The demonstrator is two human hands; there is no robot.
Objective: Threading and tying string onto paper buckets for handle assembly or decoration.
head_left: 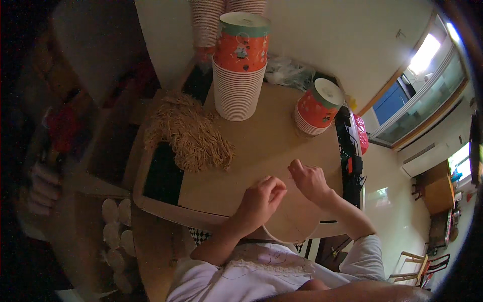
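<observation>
My left hand (260,200) is closed, its fingertips pinched together above the near part of the table. To its right and slightly farther off, my right hand (310,180) is also closed, with fingers curled in. Whatever is between the fingers of either hand is too small to make out. Under and between my hands, at the table's near edge, is a round tan piece with a pale curved rim (292,240); my forearms partly frame it. A heap of tan twine strands (188,133) lies left of my hands.
A tall stack of orange and green paper buckets (239,90) stands at the back, a shorter stack (319,106) to its right. More stacked buckets (207,25) and clear plastic bags (289,73) are behind. Cardboard (261,146) covers the table. Black cables (356,176) run along the right edge.
</observation>
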